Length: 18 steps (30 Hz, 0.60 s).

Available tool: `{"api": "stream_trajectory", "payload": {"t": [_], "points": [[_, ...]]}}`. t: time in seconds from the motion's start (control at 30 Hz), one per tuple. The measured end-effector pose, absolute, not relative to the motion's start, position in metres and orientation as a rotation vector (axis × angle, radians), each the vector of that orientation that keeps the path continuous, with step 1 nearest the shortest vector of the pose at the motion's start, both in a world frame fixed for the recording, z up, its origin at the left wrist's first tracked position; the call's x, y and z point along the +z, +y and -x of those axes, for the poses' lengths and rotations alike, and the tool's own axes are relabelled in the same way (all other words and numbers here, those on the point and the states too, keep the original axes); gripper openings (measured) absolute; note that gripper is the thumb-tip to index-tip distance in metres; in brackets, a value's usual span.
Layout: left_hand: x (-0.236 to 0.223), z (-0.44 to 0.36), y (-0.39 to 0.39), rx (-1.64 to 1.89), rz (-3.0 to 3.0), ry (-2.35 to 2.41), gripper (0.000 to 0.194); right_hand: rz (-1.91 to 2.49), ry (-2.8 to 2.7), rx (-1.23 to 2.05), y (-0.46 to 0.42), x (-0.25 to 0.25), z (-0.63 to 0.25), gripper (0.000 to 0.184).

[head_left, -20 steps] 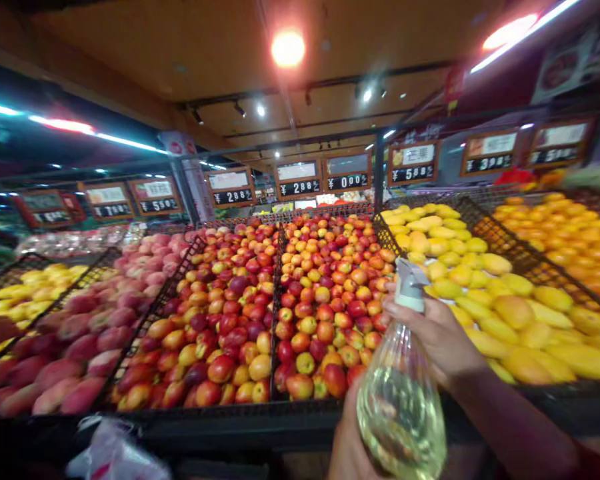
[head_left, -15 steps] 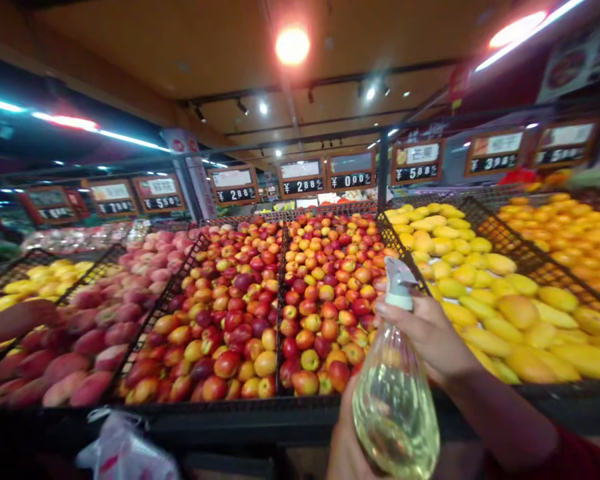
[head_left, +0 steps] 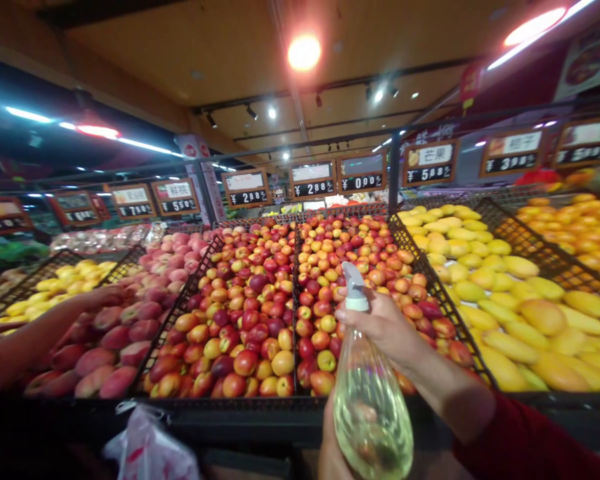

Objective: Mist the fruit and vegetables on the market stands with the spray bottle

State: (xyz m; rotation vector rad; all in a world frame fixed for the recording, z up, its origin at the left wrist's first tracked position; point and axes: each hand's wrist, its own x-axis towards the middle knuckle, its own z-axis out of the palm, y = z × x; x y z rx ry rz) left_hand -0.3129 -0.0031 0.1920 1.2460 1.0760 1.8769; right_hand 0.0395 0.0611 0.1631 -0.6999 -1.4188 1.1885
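Price signs (head_left: 313,181) — ¥288, ¥588

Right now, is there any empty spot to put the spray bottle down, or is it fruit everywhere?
Fruit nearly everywhere. The nectarine crates, the peach crate and the mango crate are heaped to their dividers. The only bare strip is the dark front ledge, between the crates' front edge and the plastic bag. Both hands, right hand and left hand, hold the spray bottle.

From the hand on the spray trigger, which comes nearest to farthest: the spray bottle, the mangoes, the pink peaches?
1. Spray bottle: gripped by the right hand.
2. Mangoes: bin to its right.
3. Pink peaches: far-left bin.
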Motion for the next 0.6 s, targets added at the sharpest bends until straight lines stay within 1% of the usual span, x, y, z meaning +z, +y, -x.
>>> {"api": "stream_trajectory", "payload": {"t": [0.03, 0.1, 0.2, 0.23, 0.27, 0.33, 0.37, 0.43, 0.5, 0.6], "points": [[0.202, 0.338, 0.006, 1.896, -1.235, 1.105, 0.026, 0.696, -1.428, 1.197, 0.061, 0.163, -0.036, 0.036], [0.216, 0.373, 0.025, 1.909, -1.216, 1.155, 0.020, 0.696, -1.436, 1.217, 0.059, 0.164, -0.029, 0.036], [0.229, 0.396, 0.051, 1.927, -1.170, 1.217, 0.022, 0.702, -1.438, 1.235, 0.056, 0.164, -0.022, 0.036], [0.232, 0.398, 0.056, 1.941, -1.151, 1.236, 0.029, 0.705, -1.436, 1.235, 0.055, 0.164, -0.020, 0.036], [0.235, 0.398, 0.058, 1.956, -1.131, 1.255, 0.032, 0.709, -1.435, 1.236, 0.054, 0.165, -0.019, 0.036], [0.239, 0.394, 0.054, 1.988, -1.092, 1.284, 0.034, 0.714, -1.427, 1.245, 0.051, 0.165, -0.018, 0.035], [0.241, 0.389, 0.047, 1.998, -1.077, 1.292, 0.036, 0.716, -1.421, 1.251, 0.050, 0.165, -0.018, 0.035], [0.241, 0.373, 0.029, 2.017, -1.051, 1.298, 0.053, 0.715, -1.413, 1.256, 0.047, 0.164, -0.018, 0.035], [0.231, 0.342, 0.006, 2.033, -1.049, 1.265, 0.063, 0.711, -1.411, 1.254, 0.044, 0.164, -0.019, 0.035], [0.189, 0.259, -0.029, 1.973, -1.053, 1.168, 0.067, 0.714, -1.404, 1.240, 0.038, 0.163, -0.021, 0.035]]}}
